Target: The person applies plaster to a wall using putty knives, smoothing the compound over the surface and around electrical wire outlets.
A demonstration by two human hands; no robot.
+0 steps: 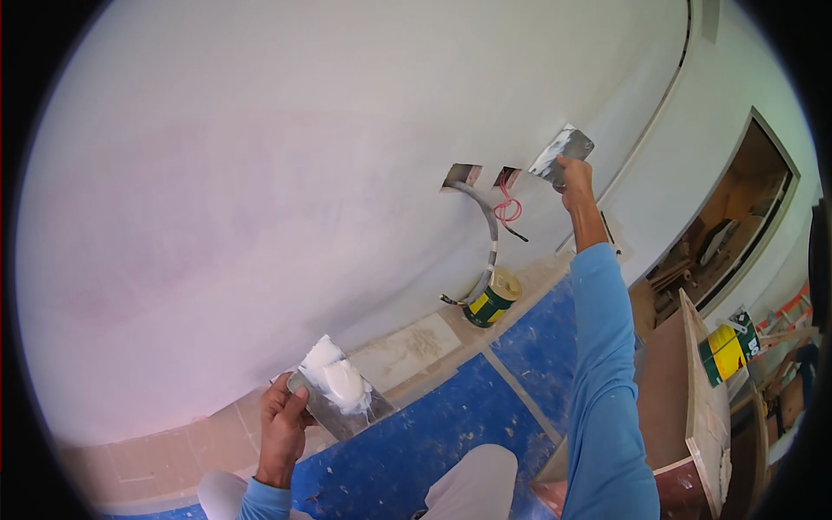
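My left hand (283,425) grips a wide metal putty blade (331,403) low at centre left, with a heap of white paste (341,373) on it. My right hand (576,182) is raised at upper right, holding another wide metal blade (562,152), smeared with white, at the pale wall (260,173). Just left of that blade are two cut openings (459,173): a thick grey cable (488,221) hangs from one and looped red wires (509,208) from the other.
A green and yellow can (492,299) stands by the wall on the blue floor covering (433,425). A wooden box (667,381) with another can (728,347) on it is at right. A doorway (711,217) and an orange ladder (789,312) lie beyond.
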